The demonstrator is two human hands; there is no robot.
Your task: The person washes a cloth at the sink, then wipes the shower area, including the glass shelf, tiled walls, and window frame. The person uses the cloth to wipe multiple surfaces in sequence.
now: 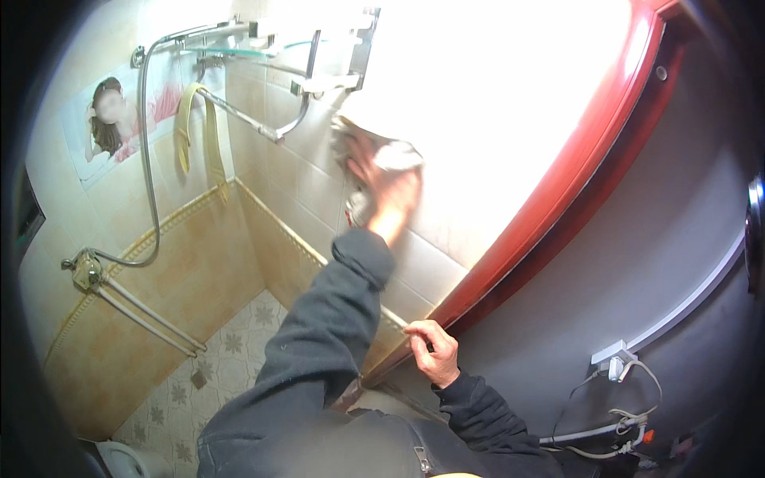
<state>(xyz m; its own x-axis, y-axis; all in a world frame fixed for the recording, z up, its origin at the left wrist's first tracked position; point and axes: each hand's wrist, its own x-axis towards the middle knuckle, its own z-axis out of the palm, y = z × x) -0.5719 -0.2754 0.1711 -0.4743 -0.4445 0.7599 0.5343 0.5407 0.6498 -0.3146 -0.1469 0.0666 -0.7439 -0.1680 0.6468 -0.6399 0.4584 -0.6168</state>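
Observation:
My left hand, blurred, presses a whitish cloth against the tiled wall, to the right of a chrome towel bar. Part of the cloth shows above the fingers and part hangs below them. Strong glare hides the wall beyond it. My right hand is lower, by the foot of the red door frame, with its fingers curled and the fingertips near the frame's edge and the wall trim. No object shows in it.
A glass shelf on a metal rack hangs above the towel bar, which bears a yellow strap. A shower hose runs down to a mixer valve. A power socket with cables and pipes are at the lower right.

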